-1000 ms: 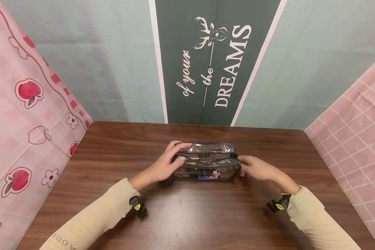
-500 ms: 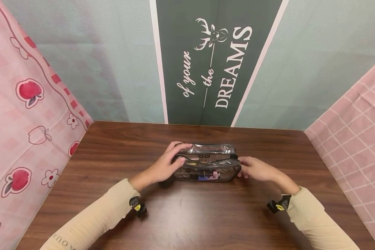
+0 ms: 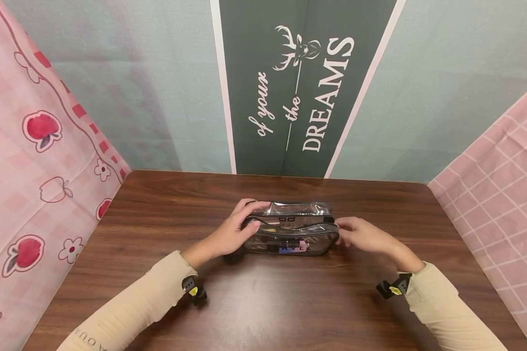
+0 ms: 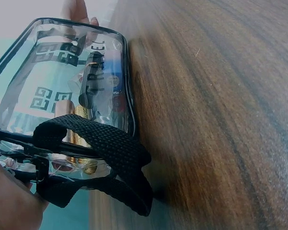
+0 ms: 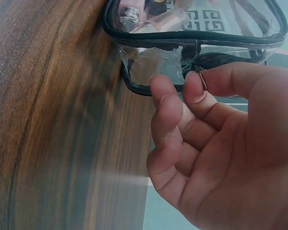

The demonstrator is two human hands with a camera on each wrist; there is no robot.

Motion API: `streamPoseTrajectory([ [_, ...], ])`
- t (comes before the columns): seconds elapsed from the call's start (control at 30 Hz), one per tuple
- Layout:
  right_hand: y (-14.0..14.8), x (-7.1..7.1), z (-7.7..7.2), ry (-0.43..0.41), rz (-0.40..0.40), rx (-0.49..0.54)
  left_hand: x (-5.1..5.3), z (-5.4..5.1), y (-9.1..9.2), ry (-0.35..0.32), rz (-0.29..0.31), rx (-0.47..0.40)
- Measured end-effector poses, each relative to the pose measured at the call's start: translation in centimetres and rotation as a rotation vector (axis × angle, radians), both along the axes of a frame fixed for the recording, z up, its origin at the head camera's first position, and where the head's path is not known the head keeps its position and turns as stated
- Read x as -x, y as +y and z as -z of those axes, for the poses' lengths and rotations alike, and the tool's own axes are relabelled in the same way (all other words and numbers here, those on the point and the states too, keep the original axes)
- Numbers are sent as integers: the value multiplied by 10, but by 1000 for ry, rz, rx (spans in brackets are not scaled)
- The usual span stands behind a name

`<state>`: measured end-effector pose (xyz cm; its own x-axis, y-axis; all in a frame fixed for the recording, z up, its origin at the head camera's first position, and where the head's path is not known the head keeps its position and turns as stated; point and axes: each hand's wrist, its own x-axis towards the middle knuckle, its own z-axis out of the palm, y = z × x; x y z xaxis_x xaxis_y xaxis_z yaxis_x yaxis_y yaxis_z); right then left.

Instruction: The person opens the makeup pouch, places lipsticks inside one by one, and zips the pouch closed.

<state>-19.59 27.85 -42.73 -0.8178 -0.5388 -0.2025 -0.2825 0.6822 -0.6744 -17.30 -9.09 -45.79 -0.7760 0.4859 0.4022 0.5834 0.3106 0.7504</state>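
Observation:
A clear plastic toiletry bag with black piping stands on the table, with small bottles and tubes visible through its walls. My left hand grips its left end, thumb on the near side and fingers over the top. A black webbing strap loop sticks out beside that hand in the left wrist view. At the bag's right end, my right hand pinches a small metal zipper pull between thumb and index finger. Its other fingers are curled. In the right wrist view a pink-capped bottle shows inside the bag.
The brown wooden table extends around the bag on all sides. Behind it hangs a green and grey cloth with lettering. Pink patterned cloths line the left and right sides.
The right hand has shifted very slightly to the right and its fingers have closed up a little at the bag's corner. The left hand and the bag stay almost still.

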Motion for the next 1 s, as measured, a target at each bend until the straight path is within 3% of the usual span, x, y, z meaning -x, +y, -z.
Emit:
streamPoseTrajectory([
  [1.0,3,1,-10,22,14,30,1,-3,-1,-12,-9,41],
])
